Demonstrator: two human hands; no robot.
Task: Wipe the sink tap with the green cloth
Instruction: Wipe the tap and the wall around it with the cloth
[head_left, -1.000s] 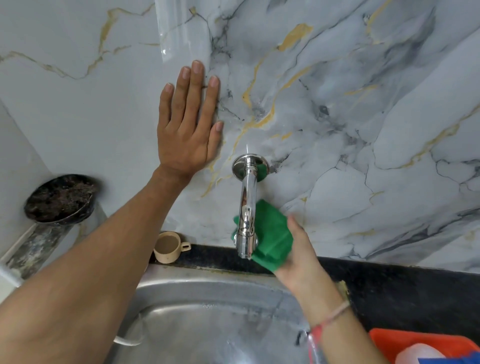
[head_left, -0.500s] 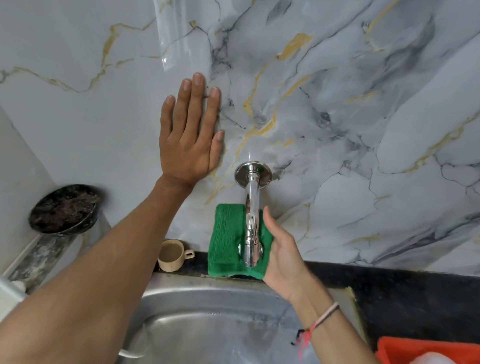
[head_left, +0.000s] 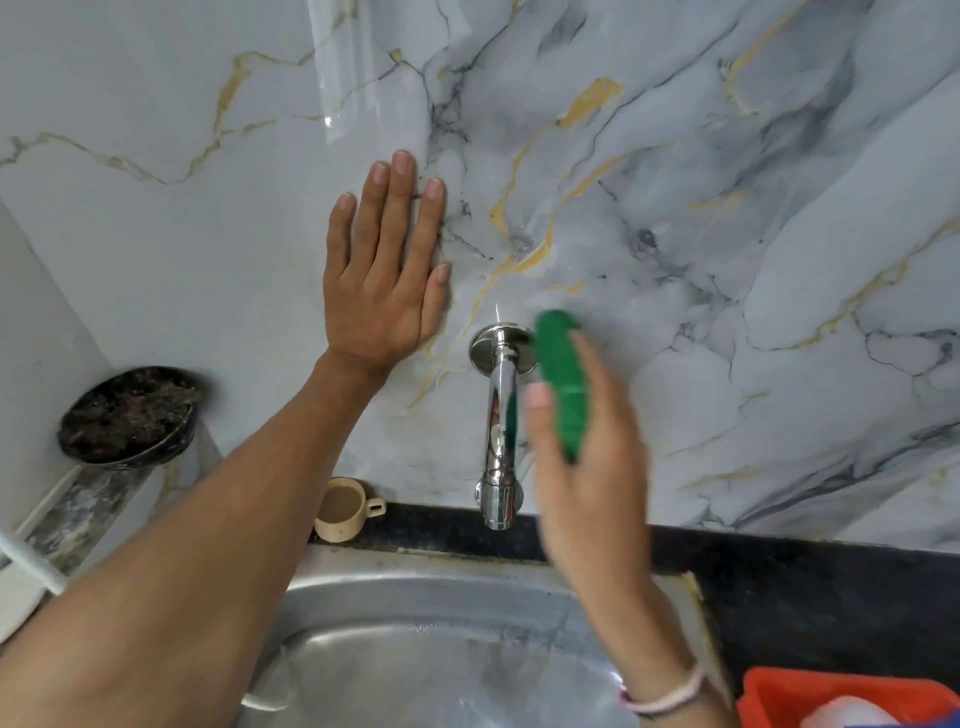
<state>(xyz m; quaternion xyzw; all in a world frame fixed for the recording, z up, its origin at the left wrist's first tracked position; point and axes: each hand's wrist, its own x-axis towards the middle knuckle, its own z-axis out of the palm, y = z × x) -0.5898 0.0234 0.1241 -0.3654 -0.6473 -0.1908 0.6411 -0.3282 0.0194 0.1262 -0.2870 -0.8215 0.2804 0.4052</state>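
Observation:
A chrome sink tap (head_left: 500, 415) comes out of the marble wall and points down over a steel sink (head_left: 415, 649). My right hand (head_left: 587, 478) is blurred just right of the spout and holds the green cloth (head_left: 563, 379), which stands edge-on beside the tap's upper part, near the wall flange. Whether the cloth touches the spout I cannot tell. My left hand (head_left: 384, 275) lies flat on the wall, fingers spread, up and left of the tap, holding nothing.
A small beige cup (head_left: 343, 509) stands on the black counter ledge left of the spout. A dark round bowl (head_left: 127, 415) sits on a ledge at far left. An orange tub (head_left: 841, 696) is at the bottom right corner.
My right hand has pulled the cloth from behind the lower spout, up and to the right side of the tap near the flange. The left hand stays on the wall.

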